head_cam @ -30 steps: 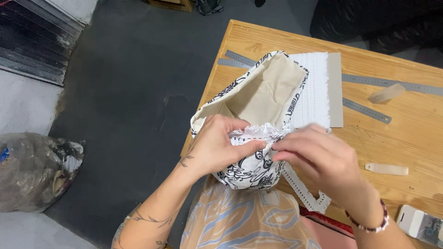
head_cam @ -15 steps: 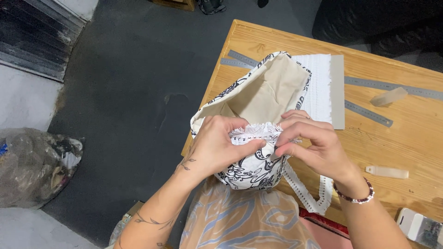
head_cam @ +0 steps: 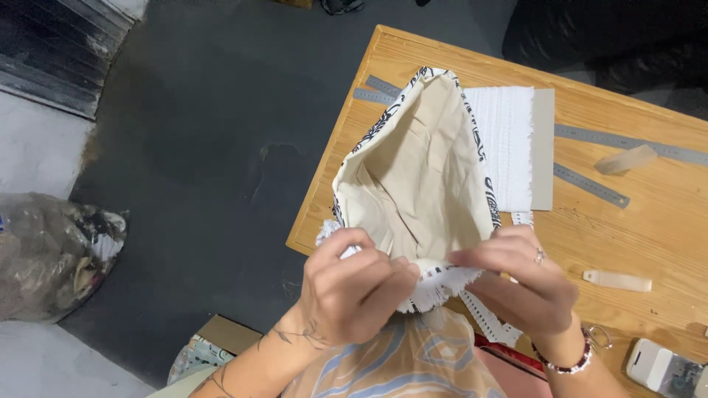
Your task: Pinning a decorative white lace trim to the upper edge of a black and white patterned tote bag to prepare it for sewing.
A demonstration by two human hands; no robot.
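Observation:
I hold a fabric bag [head_cam: 420, 177] open over the corner of a wooden table [head_cam: 649, 221]. Its lining is plain cream and its outside is white with a black pattern. A fringed white lace trim [head_cam: 439, 284] runs along the near rim. My left hand [head_cam: 354, 291] pinches the rim and trim on the left. My right hand [head_cam: 527, 284], with a ring and a beaded bracelet, pinches them just to the right. The loose end of the trim [head_cam: 487, 320] hangs down below my right hand.
A card wound with white lace [head_cam: 516, 147] lies behind the bag. Steel rulers [head_cam: 590, 184] and two pale plastic pieces [head_cam: 616, 280] lie on the table. A small white device [head_cam: 664, 368] sits at the near right. A grey sack [head_cam: 51, 250] rests on the dark floor.
The bag has been raised and opened toward me, so the cream lining shows more. Both hands have moved down to the near rim and hold the trim closer together.

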